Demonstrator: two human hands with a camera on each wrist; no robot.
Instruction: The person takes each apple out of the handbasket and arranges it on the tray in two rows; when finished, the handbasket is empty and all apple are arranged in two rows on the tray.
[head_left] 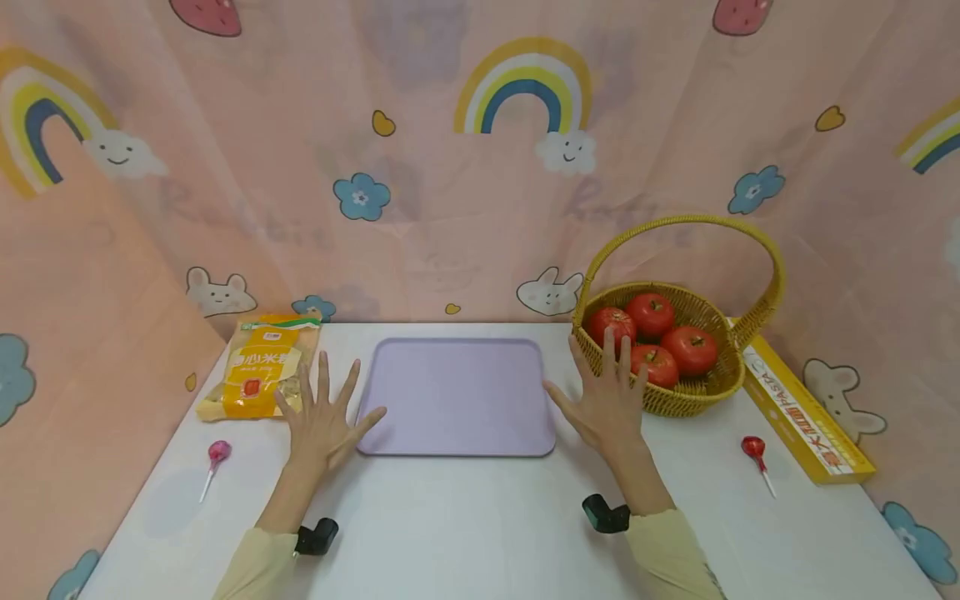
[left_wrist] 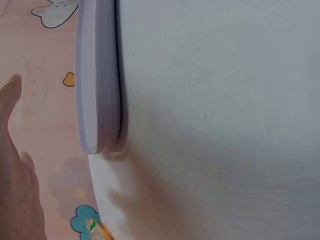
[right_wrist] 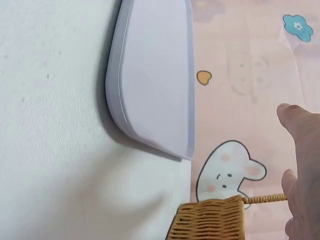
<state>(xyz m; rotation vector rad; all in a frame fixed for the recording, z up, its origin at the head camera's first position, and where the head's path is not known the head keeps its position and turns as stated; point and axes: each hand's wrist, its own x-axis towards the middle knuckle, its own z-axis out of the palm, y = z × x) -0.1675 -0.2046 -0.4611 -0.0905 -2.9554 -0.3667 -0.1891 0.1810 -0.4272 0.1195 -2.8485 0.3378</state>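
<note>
Both hands hover over the table with fingers spread and nothing held. My left hand (head_left: 321, 425) is by the left edge of a lilac tray (head_left: 457, 396), close to a yellow snack bag (head_left: 258, 371). Fingers of my right hand (head_left: 611, 408) overlap the near side of a wicker basket (head_left: 678, 404) in the head view; its thumb points toward the tray's right edge. Several red apples (head_left: 690, 350) lie in the basket, under its tall arched handle. The left wrist view shows the tray's side (left_wrist: 102, 75) and part of the left hand (left_wrist: 20, 200).
A pink lollipop (head_left: 219, 452) lies at the left of the white table (head_left: 465, 533). At the right lie a red lollipop (head_left: 753, 447) and a long yellow pasta box (head_left: 806, 408), partly behind the basket. A pink patterned cloth (head_left: 450, 208) hangs behind the table.
</note>
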